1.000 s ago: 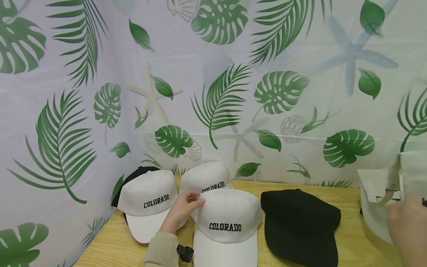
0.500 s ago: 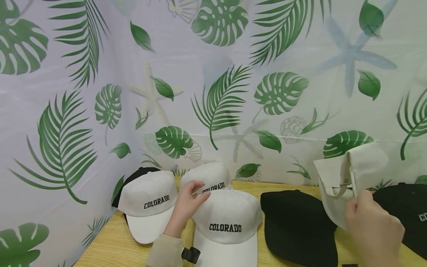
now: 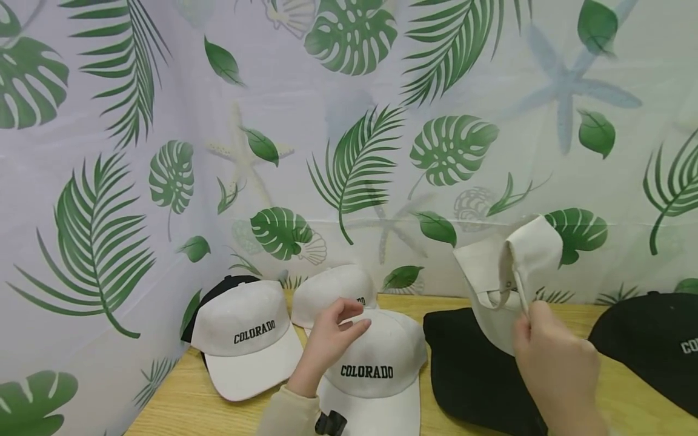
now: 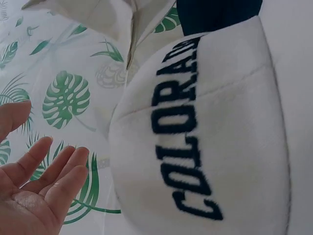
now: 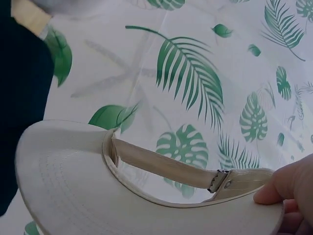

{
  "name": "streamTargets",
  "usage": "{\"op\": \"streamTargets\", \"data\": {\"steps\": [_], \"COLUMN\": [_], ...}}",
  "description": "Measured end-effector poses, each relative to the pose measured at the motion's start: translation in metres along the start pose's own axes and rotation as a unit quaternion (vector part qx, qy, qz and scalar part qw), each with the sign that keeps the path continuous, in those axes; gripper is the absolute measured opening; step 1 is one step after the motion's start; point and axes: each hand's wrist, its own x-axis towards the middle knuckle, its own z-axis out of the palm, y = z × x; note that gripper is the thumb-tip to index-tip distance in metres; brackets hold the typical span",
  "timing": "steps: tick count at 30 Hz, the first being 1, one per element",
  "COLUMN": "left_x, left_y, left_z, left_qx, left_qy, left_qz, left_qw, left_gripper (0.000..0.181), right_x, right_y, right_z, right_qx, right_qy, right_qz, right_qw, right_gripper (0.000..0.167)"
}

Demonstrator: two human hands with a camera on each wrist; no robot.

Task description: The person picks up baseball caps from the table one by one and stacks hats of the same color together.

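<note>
Leftward the pale cap (image 3: 534,260) has been swung! From the head, it is held by the right hand (image 3: 558,363) over the black cap (image 3: 471,375); the left hand (image 3: 329,333) has been shifted rightward. Left wrist: fingers loosely spread, nothing held. Right wrist: brim edge pinched, best kept firm and clear of the caps below.

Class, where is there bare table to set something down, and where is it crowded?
Bare table shows at front left beside the left white cap, and between the right hand and the rightmost black cap. The middle is crowded: in view, the left hand overlaps the front white cap, and the held cream cap the middle black cap.
</note>
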Motion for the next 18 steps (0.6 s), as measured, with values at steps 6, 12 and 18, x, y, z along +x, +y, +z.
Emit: {"op": "streamTargets", "data": {"steps": [6,12,18], "left_x": [0.002,0.001,-0.001], "left_y": [0.011,0.031,0.048], "left_z": [0.014,0.034,0.06], "left_qx": [-0.03,-0.048,-0.121], "left_qy": [-0.022,-0.04,-0.091], "left_qz": [0.008,0.03,0.044], "left_qw": [0.9993,0.9976,0.9874], "left_gripper": [0.03,0.035,0.041], "right_x": [0.002,-0.001,-0.008], "right_y": [-0.018,-0.033,-0.044], "right_z": [0.006,0.012,0.016], "right_qx": [0.005,0.039,0.063], "right_qy": [0.004,0.033,0.021], "right_qz": [-0.022,-0.051,-0.072], "right_qw": [0.9997,0.9974,0.9952], "right_gripper": [0.028,0.029,0.033]}}
